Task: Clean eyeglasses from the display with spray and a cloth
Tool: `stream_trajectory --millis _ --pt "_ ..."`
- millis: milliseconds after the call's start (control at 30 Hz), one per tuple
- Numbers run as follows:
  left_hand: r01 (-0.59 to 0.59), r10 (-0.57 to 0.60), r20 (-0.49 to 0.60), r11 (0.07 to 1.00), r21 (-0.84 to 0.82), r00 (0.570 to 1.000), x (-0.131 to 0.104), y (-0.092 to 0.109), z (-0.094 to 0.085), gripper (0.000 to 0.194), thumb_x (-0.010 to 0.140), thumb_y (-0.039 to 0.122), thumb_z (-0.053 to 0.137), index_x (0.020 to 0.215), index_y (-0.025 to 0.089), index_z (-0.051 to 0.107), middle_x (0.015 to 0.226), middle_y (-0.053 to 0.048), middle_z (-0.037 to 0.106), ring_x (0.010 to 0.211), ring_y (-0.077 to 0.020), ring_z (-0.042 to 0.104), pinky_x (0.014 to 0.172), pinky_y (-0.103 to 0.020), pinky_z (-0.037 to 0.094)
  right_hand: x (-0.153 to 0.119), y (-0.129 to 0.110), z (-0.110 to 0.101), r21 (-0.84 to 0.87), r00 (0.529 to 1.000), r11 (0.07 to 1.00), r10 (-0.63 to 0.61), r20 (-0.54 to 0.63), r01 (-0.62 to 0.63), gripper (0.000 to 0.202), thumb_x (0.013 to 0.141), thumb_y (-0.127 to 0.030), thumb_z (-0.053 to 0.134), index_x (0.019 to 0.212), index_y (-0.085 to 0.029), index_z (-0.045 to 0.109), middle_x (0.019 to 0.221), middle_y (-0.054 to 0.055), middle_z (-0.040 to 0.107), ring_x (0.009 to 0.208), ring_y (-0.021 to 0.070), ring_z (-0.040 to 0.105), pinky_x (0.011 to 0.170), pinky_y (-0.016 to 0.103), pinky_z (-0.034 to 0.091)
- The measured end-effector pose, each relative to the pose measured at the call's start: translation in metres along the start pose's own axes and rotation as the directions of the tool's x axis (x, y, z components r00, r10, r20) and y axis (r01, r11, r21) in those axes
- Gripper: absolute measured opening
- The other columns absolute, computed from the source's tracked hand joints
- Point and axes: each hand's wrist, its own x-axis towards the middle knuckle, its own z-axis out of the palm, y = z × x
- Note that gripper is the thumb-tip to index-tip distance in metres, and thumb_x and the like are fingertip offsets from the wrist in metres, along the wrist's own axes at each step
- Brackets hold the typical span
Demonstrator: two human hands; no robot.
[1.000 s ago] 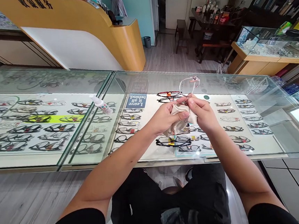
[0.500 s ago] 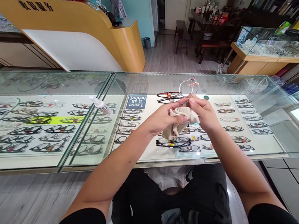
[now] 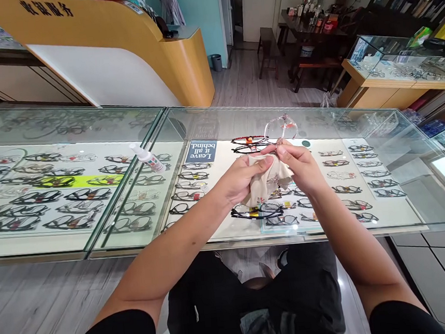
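My left hand (image 3: 242, 178) is closed on a cream cleaning cloth (image 3: 261, 188), its thumb pressed on the folds. The cloth bunches between my two hands and hangs down below them. My right hand (image 3: 299, 165) pinches a pair of clear-framed eyeglasses (image 3: 286, 125), one part of which sticks up above my fingers. Part of the glasses is hidden by the cloth and fingers. A white spray bottle (image 3: 149, 159) lies tilted on the glass counter to the left. Beyond and below my hands are black-framed eyeglasses (image 3: 252, 212) and red-and-black eyeglasses (image 3: 245, 140).
Rows of eyeglasses lie inside the glass display counter (image 3: 318, 235) under my hands. A blue sign (image 3: 201, 151) is in it. A wooden cashier desk (image 3: 188, 68) stands beyond on the left, and another display case (image 3: 405, 75) on the right.
My left thumb has shifted up on the cloth, which now hangs looser and lower. The glasses stay in my right hand. The view has moved slightly.
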Motion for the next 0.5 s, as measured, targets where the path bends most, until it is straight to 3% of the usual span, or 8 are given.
stream_trajectory --millis 133,300,500 --pt "0.077 -0.076 0.066 0.997 -0.01 0.995 0.001 0.004 -0.006 0.066 0.068 0.033 0.103 0.125 0.012 0.076 0.09 -0.006 0.077 0.077 -0.0157 0.072 0.071 -0.027 0.057 0.001 0.001 -0.001 0.07 1.0 0.998 -0.008 -0.014 0.009 0.038 0.101 -0.061 0.066 0.109 -0.031 0.088 0.095 0.005 0.062 0.097 0.0247 0.057 0.095 0.043 0.049" --pt "0.083 -0.083 0.057 0.997 0.002 0.995 0.0 0.004 -0.005 0.081 0.058 0.017 0.106 0.132 0.017 0.072 0.09 -0.001 0.075 0.077 -0.0146 0.072 0.073 -0.027 0.056 0.001 0.002 0.001 0.059 1.0 0.998 0.004 -0.006 -0.004 0.041 0.1 -0.063 0.067 0.111 -0.03 0.088 0.093 0.004 0.06 0.094 0.0243 0.057 0.095 0.043 0.048" --pt "0.049 -0.049 -0.013 0.999 -0.009 0.999 0.001 -0.005 0.0 0.065 0.059 0.026 0.107 0.114 0.014 0.073 0.078 0.001 0.072 0.069 -0.0126 0.069 0.069 -0.025 0.054 0.003 0.004 0.001 -0.021 0.997 0.999 -0.039 0.069 0.04 0.045 0.103 -0.066 0.061 0.112 -0.031 0.088 0.086 0.003 0.053 0.09 0.0235 0.051 0.096 0.043 0.046"
